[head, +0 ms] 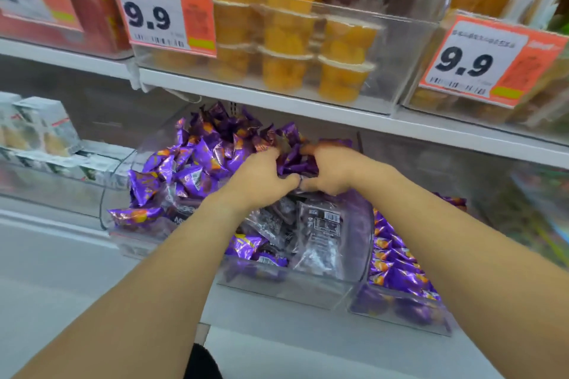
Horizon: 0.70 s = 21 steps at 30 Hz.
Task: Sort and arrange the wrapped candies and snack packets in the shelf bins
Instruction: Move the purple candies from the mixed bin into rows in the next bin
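A heap of purple wrapped candies [191,163] fills a clear plastic shelf bin [308,289] in the middle of the lower shelf. Dark transparent snack packets [320,224] lie at the bin's front. My left hand [261,175] and my right hand [335,169] are side by side over the heap, fingers curled into a bunch of purple candies at the back of the pile. The fingertips are buried among the wrappers. A second clear bin [397,314] to the right holds rows of purple packets [397,268].
Above, a white shelf edge [277,98] carries clear bins of orange jelly cups [286,49] and two 9.9 price tags [166,14]. White boxed goods [37,129] sit in a bin on the left. The view is motion blurred.
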{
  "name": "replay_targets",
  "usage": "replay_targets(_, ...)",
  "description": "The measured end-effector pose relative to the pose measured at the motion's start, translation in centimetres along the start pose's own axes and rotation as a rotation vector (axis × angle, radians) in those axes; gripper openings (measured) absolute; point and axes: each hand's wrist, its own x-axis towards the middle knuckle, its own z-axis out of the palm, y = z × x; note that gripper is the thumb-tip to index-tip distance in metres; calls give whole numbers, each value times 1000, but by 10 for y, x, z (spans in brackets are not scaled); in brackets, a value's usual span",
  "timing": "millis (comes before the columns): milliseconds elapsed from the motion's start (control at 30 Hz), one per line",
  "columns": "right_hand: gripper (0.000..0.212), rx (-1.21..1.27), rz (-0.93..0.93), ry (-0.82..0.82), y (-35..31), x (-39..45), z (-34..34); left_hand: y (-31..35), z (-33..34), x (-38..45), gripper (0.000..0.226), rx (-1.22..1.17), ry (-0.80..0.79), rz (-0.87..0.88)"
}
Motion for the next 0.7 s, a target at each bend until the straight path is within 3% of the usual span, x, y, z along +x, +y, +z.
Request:
replay_targets(133,55,220,30,104,5,-7,-3,-7,-5,5,54,-155,51,4)
replay_targets(233,35,415,55,174,7,-13,1,-11,-7,6,54,-237,101,-24)
replay_targets(367,22,337,53,207,6,-19,4,-13,-7,4,33,-216,178,-38)
replay_targets(467,16,269,19,330,0,-30,3,-9,-9,2,18,-158,252,-35)
replay_targets(600,11,342,-11,504,-8,-62,-2,9,-23,-8,21,-132,342,26)
replay_targets(700,11,572,22,539,-16,-101,-10,33,-34,-30,22,-297,246,70)
